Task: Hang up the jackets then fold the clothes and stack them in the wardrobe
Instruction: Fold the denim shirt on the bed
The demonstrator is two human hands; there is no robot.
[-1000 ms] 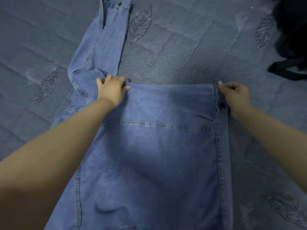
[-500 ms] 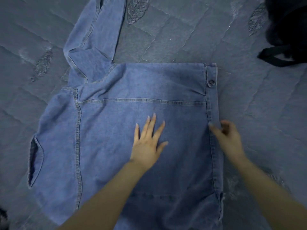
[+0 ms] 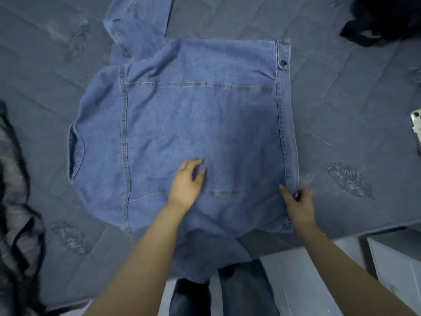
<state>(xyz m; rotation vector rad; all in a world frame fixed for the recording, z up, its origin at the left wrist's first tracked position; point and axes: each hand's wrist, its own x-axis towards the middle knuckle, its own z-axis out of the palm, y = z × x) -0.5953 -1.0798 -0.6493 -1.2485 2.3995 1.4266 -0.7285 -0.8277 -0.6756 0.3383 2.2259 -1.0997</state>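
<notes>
denim jacket (image 3: 193, 124) flat on bed (image 3: 341, 110), dark bag (image 3: 387, 17) behind-right, crumpled garment (image 3: 16, 201) left

dim, bluish light — soft throughout, blurred and stretched toward the edges.

denim jacket (image 3: 200, 124): mid-blue woven cotton denim, matt, faintly mottled wash; paler raised topstitching along the seams.
button (image 3: 283, 62): on the jacket's far right band; dark, small, slight sheen; metal or plastic, can't tell.
bedcover (image 3: 341, 106): under the jacket; dark grey quilted cloth, matt, stitched in diagonal lines, with paler leaf motifs of rougher texture.
dark garment (image 3: 16, 201): left of the jacket; thin, crumpled grey-black fabric, soft sheen on the folds.
black item (image 3: 387, 17): far right of the jacket; matt black cloth with straps.
phone (image 3: 417, 128): right of the jacket; glossy light case, hard.
</notes>
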